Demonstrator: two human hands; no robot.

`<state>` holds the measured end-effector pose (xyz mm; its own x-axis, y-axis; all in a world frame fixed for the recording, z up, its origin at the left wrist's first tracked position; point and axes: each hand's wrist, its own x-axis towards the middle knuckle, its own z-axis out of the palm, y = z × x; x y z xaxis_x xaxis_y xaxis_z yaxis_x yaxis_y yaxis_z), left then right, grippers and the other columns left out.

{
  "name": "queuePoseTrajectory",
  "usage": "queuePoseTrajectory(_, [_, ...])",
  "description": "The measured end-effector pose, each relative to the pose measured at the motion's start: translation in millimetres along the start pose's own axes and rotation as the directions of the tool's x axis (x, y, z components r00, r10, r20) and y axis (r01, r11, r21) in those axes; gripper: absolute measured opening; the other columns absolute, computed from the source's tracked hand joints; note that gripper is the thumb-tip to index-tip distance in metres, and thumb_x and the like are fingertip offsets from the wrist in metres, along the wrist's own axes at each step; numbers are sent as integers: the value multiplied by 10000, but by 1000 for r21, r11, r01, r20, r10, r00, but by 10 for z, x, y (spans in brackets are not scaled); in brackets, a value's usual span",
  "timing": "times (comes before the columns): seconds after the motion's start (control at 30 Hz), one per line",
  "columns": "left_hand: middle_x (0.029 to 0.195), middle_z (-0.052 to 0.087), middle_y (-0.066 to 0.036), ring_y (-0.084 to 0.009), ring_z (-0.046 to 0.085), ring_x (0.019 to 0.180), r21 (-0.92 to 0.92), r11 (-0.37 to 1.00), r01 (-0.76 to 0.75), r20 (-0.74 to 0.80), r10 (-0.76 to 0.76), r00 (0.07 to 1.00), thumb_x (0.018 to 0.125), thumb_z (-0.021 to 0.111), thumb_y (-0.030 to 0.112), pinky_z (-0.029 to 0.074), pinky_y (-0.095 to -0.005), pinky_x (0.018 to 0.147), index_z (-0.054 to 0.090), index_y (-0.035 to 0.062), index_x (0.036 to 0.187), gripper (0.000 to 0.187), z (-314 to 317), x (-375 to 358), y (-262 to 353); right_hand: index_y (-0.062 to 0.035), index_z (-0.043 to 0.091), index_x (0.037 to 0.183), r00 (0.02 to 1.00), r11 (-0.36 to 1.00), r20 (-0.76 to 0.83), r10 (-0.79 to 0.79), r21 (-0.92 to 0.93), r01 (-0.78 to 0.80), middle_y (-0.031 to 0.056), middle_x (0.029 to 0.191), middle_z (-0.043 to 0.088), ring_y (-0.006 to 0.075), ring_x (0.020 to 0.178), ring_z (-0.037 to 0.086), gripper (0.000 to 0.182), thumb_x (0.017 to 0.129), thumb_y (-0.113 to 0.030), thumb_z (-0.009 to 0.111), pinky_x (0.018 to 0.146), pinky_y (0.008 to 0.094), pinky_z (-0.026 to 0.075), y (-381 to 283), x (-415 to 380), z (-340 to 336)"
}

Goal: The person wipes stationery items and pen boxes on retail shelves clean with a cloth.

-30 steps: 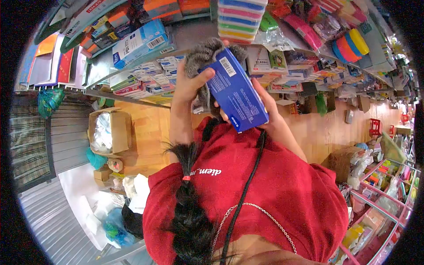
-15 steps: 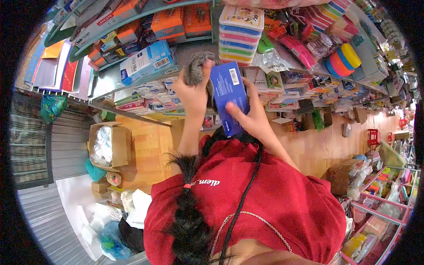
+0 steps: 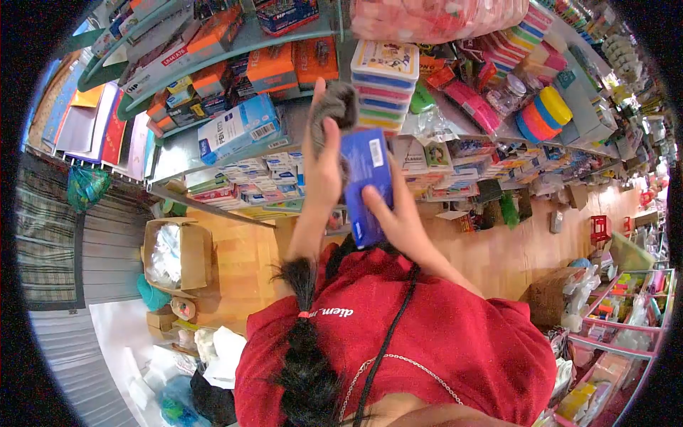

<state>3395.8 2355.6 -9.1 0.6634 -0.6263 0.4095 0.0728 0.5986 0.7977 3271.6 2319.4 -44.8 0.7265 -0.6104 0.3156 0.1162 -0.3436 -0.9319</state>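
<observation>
My left hand [image 3: 324, 174] is closed around a grey fluffy cloth [image 3: 339, 107], its fingers pointing up and the thumb across the cloth's front. My right hand [image 3: 403, 210] grips a blue box [image 3: 368, 167] by its right side, with the thumb lying on the printed face. A white barcode label shows near the top of the box. Cloth and box are side by side in front of my chest; part of the cloth reaches behind the box's left edge. Whether they touch cannot be made out.
Ahead is a shelf [image 3: 299, 114] with a light blue pen box [image 3: 238, 128], orange boxes [image 3: 272, 71] and a stack of colourful plastic cases [image 3: 384, 89]. On the wooden floor at left stands an open cardboard box [image 3: 196, 252]. A pink-framed rack [image 3: 619, 324] is at right.
The blue box has come down toward my chest and stands more upright. My left hand has turned, with its fingers now extended upward along the cloth.
</observation>
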Motion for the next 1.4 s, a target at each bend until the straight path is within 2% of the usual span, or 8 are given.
queuePoseTrajectory(0.33, [1408, 155, -129, -215, 147, 1291, 189, 977, -99, 142, 73, 987, 914, 372, 305, 105, -334, 1039, 153, -10, 1347, 578, 205, -434, -331, 15, 237, 1295, 981, 992, -153, 123, -8, -125, 196, 1200, 429, 255, 1117, 428, 510, 851, -73, 472, 935, 329, 330, 199, 320, -266])
queuePoseTrajectory(0.43, [1319, 331, -139, -219, 344, 1201, 34, 999, -28, 26, 28, 999, 911, 387, 318, 240, -338, 1001, 243, -25, 1309, 545, 168, -251, -188, 19, 208, 1307, 992, 998, -122, 10, -54, -17, 210, 1182, 450, 265, 1077, 468, 555, 860, -147, 492, 913, 335, 348, 57, 165, -110])
queuePoseTrajectory(0.53, [1211, 435, -115, -202, 434, 1102, -124, 912, 391, -164, -407, 899, 905, 400, 345, 313, -322, 952, 338, -20, 1239, 499, 6, -161, 80, 31, 202, 1306, 999, 999, 26, 23, -41, -21, 201, 1195, 445, 252, 1098, 448, 582, 857, -186, 502, 935, 342, 326, 88, 33, -26])
queuePoseTrajectory(0.73, [1258, 393, -128, -204, 371, 1164, 51, 974, 222, -29, -221, 975, 923, 363, 302, 251, -316, 978, 343, -34, 1235, 459, 128, -680, -258, 10, 197, 1320, 947, 908, -107, 304, 333, -254, 137, 1251, 368, 198, 1144, 356, 535, 875, -143, 453, 976, 297, 263, -42, 270, -222])
queuePoseTrajectory(0.9, [1391, 219, -131, -221, 200, 1280, 169, 985, -38, 214, 1, 977, 918, 364, 254, 123, -322, 1030, 230, -36, 1315, 510, 133, -579, -108, -4, 161, 1330, 967, 986, -231, 105, 151, -71, 144, 1335, 239, 225, 1243, 197, 494, 910, -158, 371, 1023, 295, 147, 209, 170, -85])
queuePoseTrajectory(1.0, [1427, 108, -131, -241, 72, 1318, 257, 952, -167, 269, 95, 958, 903, 387, 245, 56, -347, 1041, 177, -13, 1343, 551, 84, -402, -62, 1, 197, 1322, 968, 918, -49, 244, 332, -215, 129, 1321, 297, 212, 1221, 267, 498, 920, -242, 363, 1008, 300, 205, 171, 106, -72])
queuePoseTrajectory(1.17, [1428, 106, -124, -268, 34, 1324, 575, 769, -279, 305, 115, 945, 857, 444, 167, -7, -405, 1050, 173, 23, 1352, 583, 46, -48, -97, -54, 413, 1221, 838, 339, 362, 409, 792, -508, 56, 1028, 556, 161, 869, 553, 643, 838, -569, 370, 770, 293, 453, 203, -26, -156])
queuePoseTrajectory(1.4, [1420, 98, -168, -299, 41, 1321, 430, 866, -255, 358, 96, 929, 853, 436, 287, -14, -475, 1028, 118, -2, 1353, 659, 300, -712, -360, -75, 405, 1224, 927, 588, 45, 372, 761, -273, 59, 1041, 538, 167, 895, 538, 606, 862, -554, 319, 787, 292, 441, 14, 220, -374])
